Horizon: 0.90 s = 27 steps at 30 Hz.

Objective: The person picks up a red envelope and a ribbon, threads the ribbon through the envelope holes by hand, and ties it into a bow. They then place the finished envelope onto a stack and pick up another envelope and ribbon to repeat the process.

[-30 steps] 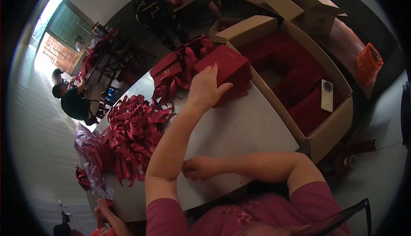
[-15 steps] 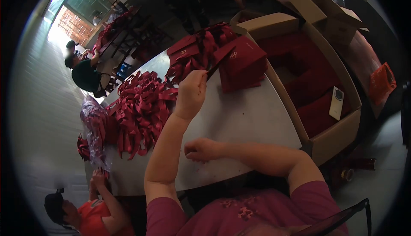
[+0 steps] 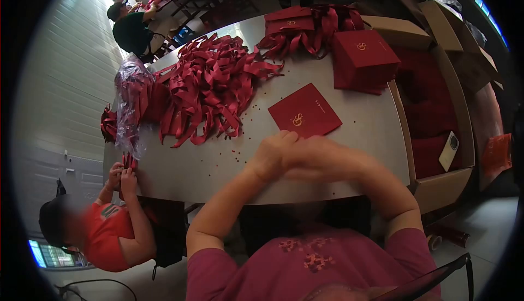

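Observation:
A flat dark red gift bag (image 3: 308, 107) with a gold logo lies at a slant on the table, just beyond my hands. My left hand (image 3: 272, 155) is closed at the bag's near edge, its fingertips meeting the red surface. Crossing close beside it, my right hand (image 3: 322, 158) is slightly blurred, and its fingers are hidden. A stack of the same red bags (image 3: 363, 58) stands farther to the right. Beyond my left hand spreads a heap of red ribbons (image 3: 213, 88).
A cardboard box (image 3: 445, 189) with red goods and a phone (image 3: 448, 151) on top stands right of the metal table (image 3: 273, 192). Clear plastic wrap (image 3: 128, 93) covers red items at left. A person in an orange-red shirt (image 3: 112, 235) works at the left edge. More ribboned bags (image 3: 292, 22) lie behind.
My left hand has come back from the stack towards me, bringing one red bag onto the table. My right hand has moved up beside it. The view has shifted.

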Motion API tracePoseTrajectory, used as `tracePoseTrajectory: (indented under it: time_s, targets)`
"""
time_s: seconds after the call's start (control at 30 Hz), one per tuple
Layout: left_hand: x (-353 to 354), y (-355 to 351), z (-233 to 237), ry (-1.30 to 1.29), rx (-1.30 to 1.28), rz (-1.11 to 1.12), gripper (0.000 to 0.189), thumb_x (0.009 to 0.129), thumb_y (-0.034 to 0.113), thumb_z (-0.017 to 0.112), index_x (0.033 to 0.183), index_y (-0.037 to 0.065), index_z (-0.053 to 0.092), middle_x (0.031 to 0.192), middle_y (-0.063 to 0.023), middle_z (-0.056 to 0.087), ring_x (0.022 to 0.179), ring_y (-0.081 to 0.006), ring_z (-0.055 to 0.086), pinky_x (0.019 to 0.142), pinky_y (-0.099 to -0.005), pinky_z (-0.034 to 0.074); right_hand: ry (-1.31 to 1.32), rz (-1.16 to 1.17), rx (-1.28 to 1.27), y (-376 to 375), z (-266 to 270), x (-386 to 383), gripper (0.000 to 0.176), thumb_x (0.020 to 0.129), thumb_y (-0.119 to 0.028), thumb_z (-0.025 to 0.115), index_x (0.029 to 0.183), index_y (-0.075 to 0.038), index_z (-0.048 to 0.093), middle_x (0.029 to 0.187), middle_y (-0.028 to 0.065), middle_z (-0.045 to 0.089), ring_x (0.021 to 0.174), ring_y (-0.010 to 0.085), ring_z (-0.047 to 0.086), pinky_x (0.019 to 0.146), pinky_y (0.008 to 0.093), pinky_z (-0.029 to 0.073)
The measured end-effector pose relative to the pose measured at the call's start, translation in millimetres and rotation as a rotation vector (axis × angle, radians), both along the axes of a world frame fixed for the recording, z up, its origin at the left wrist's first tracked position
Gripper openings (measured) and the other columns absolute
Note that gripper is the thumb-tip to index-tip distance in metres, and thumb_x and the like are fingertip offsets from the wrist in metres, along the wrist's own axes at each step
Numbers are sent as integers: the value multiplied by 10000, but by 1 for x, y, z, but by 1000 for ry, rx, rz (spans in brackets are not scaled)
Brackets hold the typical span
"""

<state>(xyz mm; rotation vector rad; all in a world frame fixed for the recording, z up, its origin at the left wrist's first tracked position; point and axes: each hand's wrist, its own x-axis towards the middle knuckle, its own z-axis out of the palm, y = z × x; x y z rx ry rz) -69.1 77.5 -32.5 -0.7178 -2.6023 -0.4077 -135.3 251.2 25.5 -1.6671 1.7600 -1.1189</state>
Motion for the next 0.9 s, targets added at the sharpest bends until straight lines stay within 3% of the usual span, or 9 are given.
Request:
tracePoseTrajectory:
  time_s: [0.07, 0.1, 0.2, 0.3, 0.53, 0.6, 0.63, 0.7, 0.9]
  targets:
    - [4, 7, -6, 102, -22, -9, 77, 724, 153, 600, 769, 103, 563, 779, -47, 546, 722, -231, 585, 580, -367, 496, 42, -390, -60, 11, 1, -17, 156, 876, -177, 624, 973, -56, 636, 969, 132, 637, 859, 312, 617, 739, 408, 490]
    - [9, 8, -1, -46, -166, 17, 172, 756, 104, 611, 916, 50, 640, 912, -79, 613, 824, -247, 630, 620, -365, 517, 93, -569, -12, 15, -5, -25, 183, 888, -178, 615, 1025, -61, 646, 1080, 138, 628, 948, 307, 615, 802, 406, 488]
    - [11, 10, 7, 88, -111, 44, 204, 764, 94, 600, 954, 34, 646, 976, -107, 619, 910, -269, 641, 654, -363, 535, 504, -787, 56, 23, -58, -38, 313, 929, -212, 569, 1199, -59, 606, 1304, 159, 532, 1179, 318, 527, 1000, 429, 403]
    - [5, 18, 24, 256, -57, 126, 250, 764, 73, 604, 1002, 10, 648, 1035, -147, 619, 989, -316, 636, 731, -364, 548, 387, -801, 159, 19, -73, -36, 421, 964, -263, 514, 1331, -58, 523, 1413, 166, 454, 1301, 319, 438, 1117, 460, 272]
    - [-8, 37, 34, 273, 264, 84, 284, 757, -15, 642, 1040, -23, 633, 1156, -200, 566, 1048, -368, 598, 849, -382, 536, 358, -849, 95, 14, -80, -36, 425, 986, -285, 471, 1353, -73, 502, 1412, 158, 462, 1302, 312, 445, 1123, 464, 262]
    - [-5, 40, 42, 141, 656, 216, 365, 786, -50, 658, 1136, -19, 559, 1242, -191, 489, 1094, -318, 566, 858, -345, 533, 401, -850, 140, 12, -78, -33, 424, 987, -278, 465, 1356, -72, 498, 1402, 158, 468, 1302, 308, 446, 1123, 460, 260]
    - [-7, 41, 41, 147, 652, 226, 365, 786, -50, 658, 1136, -19, 559, 1242, -191, 489, 1094, -318, 566, 858, -345, 533, 401, -839, 133, 12, -78, -33, 424, 987, -278, 465, 1356, -72, 498, 1402, 158, 468, 1302, 308, 446, 1123, 460, 260]
    - [-15, 37, 35, -22, 1349, 395, 440, 828, -40, 657, 1219, -10, 457, 1266, -162, 433, 1128, -246, 528, 849, -291, 520, 481, -864, 169, 10, -80, -32, 426, 977, -264, 476, 1355, -68, 497, 1390, 158, 475, 1307, 305, 439, 1123, 462, 260]
    - [-42, 7, -8, -460, 1510, 600, 439, 840, -27, 670, 1209, -39, 435, 1050, -117, 584, 943, -175, 611, 772, -273, 540, 645, -881, 208, 4, -82, -28, 446, 936, -225, 543, 1341, -42, 507, 1390, 179, 464, 1323, 308, 415, 1116, 477, 269]
